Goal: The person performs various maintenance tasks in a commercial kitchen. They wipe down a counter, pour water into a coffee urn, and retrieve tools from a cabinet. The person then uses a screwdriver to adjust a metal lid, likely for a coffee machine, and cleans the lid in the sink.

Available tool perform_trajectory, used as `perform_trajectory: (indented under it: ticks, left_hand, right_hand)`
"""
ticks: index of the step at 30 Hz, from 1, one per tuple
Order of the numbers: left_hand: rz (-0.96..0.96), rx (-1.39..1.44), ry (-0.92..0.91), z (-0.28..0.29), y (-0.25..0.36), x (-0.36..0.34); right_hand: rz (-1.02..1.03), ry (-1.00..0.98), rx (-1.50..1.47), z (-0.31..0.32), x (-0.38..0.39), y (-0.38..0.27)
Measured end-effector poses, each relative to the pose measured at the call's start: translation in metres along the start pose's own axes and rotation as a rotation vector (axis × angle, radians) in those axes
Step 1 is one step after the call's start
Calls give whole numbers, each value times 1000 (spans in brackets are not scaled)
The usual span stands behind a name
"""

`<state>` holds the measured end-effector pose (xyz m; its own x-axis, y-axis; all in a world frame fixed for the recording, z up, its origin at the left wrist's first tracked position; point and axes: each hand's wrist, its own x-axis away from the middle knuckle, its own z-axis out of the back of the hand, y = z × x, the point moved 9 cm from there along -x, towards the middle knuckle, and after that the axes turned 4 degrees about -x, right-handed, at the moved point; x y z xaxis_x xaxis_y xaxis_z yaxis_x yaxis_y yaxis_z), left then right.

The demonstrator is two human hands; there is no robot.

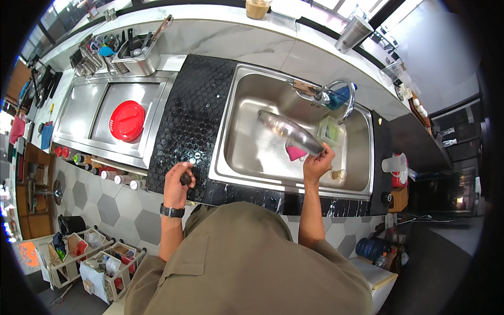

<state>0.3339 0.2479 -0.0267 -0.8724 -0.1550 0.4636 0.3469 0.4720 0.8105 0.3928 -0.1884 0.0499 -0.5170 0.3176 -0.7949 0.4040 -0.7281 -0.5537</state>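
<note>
Metal item (290, 132), motion-blurred, kind unclear; held tilted over ctr of sink (244, 157), its 4 o'clock end gripped by R hand (318, 164). Small dark obj. (185, 179) held in curled fingers of L hand (175, 185), at sink's 8 o'clock, over blk counter (191, 115) edge. From sink ctr: tap (351, 100) seen at 2, green tub (329, 130) at 3, small jar (338, 174) btwn 4 & 5. Red lid (127, 121) seen at 9, on steel top (71, 123).

Kitchen, possibly commercial, view's edges murky: steel sink (239, 157), curved tap (351, 100), metal bin (147, 64) of utensils (131, 42).
</note>
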Motion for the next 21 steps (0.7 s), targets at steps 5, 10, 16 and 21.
perform_trajectory:
  ticks: [5, 10, 16, 21]
  left_hand:
    - [2, -9, -51, -4, 0, 1]
    - [16, -58, -116, -16, 0, 3]
    - [50, -86, -211, -32, -2, 7]
    - [95, 26, -315, -58, -5, 15]
  right_hand:
    - [248, -1, -185, 12, -12, -9]
    - [293, 51, -244, 13, -20, -29]
    - [207, 112, -221, 21, -16, -21]
    - [134, 21, -273, 5, 7, -34]
